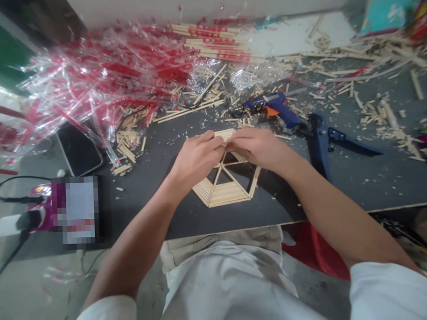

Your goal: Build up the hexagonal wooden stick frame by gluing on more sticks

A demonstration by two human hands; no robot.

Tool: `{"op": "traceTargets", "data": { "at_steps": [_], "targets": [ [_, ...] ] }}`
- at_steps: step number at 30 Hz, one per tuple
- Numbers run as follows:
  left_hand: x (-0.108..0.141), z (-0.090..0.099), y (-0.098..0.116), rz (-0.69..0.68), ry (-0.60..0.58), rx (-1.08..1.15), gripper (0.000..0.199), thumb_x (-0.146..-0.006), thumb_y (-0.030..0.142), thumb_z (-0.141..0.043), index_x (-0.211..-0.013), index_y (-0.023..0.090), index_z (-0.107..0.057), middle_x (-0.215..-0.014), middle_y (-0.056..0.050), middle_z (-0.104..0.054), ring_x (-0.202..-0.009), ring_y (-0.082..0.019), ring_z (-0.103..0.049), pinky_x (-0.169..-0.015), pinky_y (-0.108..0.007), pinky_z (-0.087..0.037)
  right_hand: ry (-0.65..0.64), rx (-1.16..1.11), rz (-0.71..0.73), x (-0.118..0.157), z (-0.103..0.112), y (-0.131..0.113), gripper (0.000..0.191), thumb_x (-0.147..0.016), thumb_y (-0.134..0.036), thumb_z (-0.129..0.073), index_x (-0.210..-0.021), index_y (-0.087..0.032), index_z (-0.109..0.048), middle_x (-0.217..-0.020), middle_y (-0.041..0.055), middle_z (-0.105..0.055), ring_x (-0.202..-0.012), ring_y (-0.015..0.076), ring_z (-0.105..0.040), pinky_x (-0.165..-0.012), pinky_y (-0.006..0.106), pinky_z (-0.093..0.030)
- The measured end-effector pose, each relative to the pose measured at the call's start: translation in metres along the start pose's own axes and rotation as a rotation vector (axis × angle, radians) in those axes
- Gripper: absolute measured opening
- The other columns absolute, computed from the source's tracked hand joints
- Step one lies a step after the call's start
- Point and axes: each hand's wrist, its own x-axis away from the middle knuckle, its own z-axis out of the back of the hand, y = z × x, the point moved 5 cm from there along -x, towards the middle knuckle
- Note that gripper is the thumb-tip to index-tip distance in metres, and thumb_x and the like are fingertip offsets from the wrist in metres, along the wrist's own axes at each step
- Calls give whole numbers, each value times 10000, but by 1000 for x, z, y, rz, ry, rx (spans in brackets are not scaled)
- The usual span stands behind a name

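Note:
A flat hexagonal frame of thin wooden sticks (228, 192) lies on the dark table (148, 199), with spokes meeting at its centre. Rows of sticks fill its near, left-hand and far sections, while the near right section has gaps. My left hand (200, 156) rests over the frame's far left part, its fingers pinched at the far edge. From the right, my right hand (253, 147) meets it there with bent, closed fingers. The fingertips of both hands nearly touch, and whatever small piece they hold is hidden.
Behind the frame are a blue glue gun (280, 106), blue cutters (320, 142) and scattered stick scraps. Red and clear plastic wrappers (101, 75) pile up at the back left. A phone (80, 148) and a blurred-out screen (80, 209) lie left.

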Motion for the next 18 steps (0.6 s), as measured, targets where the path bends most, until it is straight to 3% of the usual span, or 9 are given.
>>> {"op": "traceTargets", "data": {
  "at_steps": [18],
  "targets": [
    [-2, 3, 3, -59, 12, -56, 343, -1024, 39, -492, -766, 152, -689, -834, -75, -693, -879, -212, -638, -578, -332, -380, -27, 10, 2, -5, -2, -1, 324, -1093, -226, -454, -879, -221, -698, -886, 82, -725, -826, 206, -660, -740, 353, -515]
  ]
}}
